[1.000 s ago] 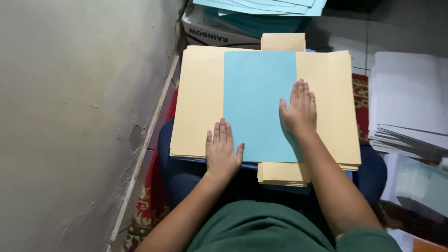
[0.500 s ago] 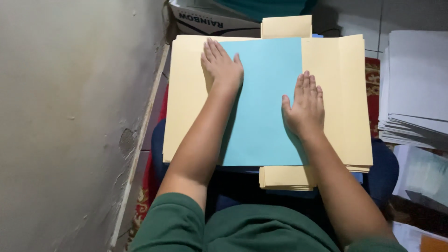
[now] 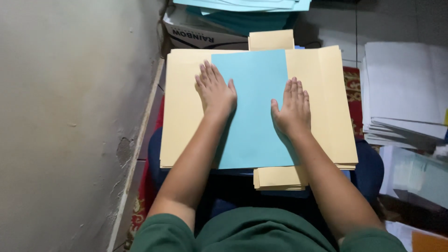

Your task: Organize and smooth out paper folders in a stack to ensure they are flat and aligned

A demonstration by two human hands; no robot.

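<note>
A light blue sheet (image 3: pixel 254 112) lies flat on top of a wide stack of cream-yellow folders (image 3: pixel 184 112), roughly centred on it, its long edges running near to far. The stack rests on a dark blue seat or stool (image 3: pixel 368 163) just in front of the person's lap.

The left hand (image 3: pixel 214 91) lies palm down with the fingers spread, straddling the sheet's left edge, partly on blue and partly on yellow. The right hand (image 3: pixel 293 108) lies flat in the same way across the sheet's right edge. Neither hand is closed around anything; both press down open.

The sheet looks thin and light, paper or thin card, and would probably bend and flutter if lifted by one corner. Its surface looks smooth, so it likely slides easily over the folder beneath, and flat palms are a sensible way to keep it aligned. It would crease readily if pinched hard. To pick it up, the free near edge, which overhangs nothing but lies open between the forearms, or a far corner seem the best places; lifting with both hands on opposite edges would keep it flat.

A narrower cream piece (image 3: pixel 271 39) sticks out at the far side of the stack and another bundle (image 3: pixel 280 177) at the near side. Farther off sits a cardboard box (image 3: pixel 205 35) with more blue sheets (image 3: pixel 242 5) on it. To the right lie piles of white paper (image 3: pixel 403 88); to the left rises a grey wall (image 3: pixel 70 116).
</note>
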